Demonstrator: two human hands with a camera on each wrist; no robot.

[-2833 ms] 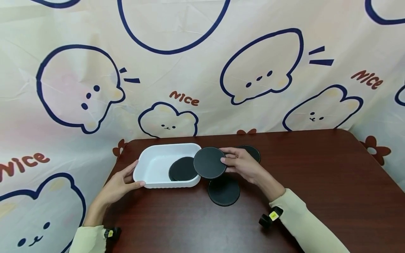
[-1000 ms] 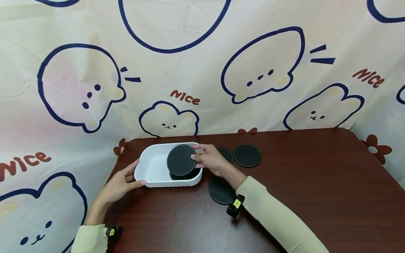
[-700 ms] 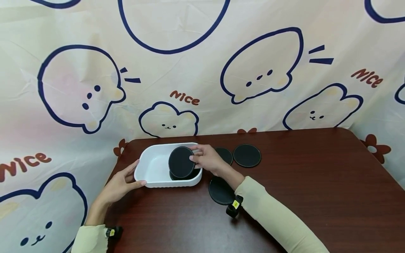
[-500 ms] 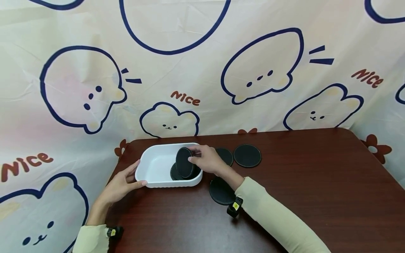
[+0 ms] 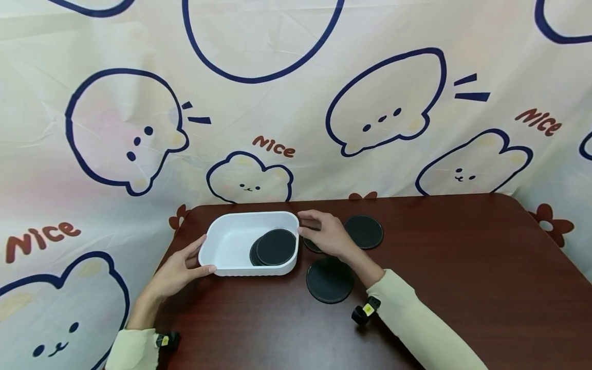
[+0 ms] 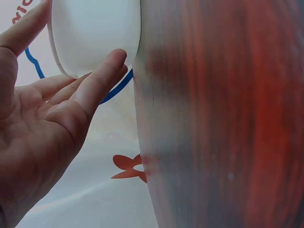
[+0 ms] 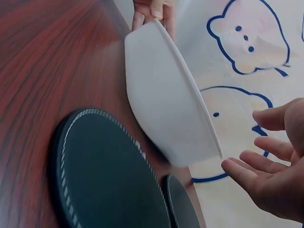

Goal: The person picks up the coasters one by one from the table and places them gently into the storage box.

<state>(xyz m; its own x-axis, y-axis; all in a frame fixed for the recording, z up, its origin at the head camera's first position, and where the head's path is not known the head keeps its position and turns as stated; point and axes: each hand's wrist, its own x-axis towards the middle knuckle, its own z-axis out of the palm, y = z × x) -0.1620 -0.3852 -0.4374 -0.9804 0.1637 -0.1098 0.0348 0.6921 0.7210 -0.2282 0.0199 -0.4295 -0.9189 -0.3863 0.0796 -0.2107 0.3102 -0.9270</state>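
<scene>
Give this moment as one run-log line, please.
left hand: grips white tray | right hand: empty, near tray's right end | in tray: two overlapping dark discs | on table: three dark discs

Bright light; glare on the tabletop [image 5: 314,326] (left wrist view hazy).

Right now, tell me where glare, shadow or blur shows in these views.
Head view: soft pale glare on the table; left wrist view: the table's grain smeared and hazy, the white tray nearly featureless; right wrist view: dark shadow on the table along the white tray's base, stitching on the near coaster fairly crisp.
</scene>
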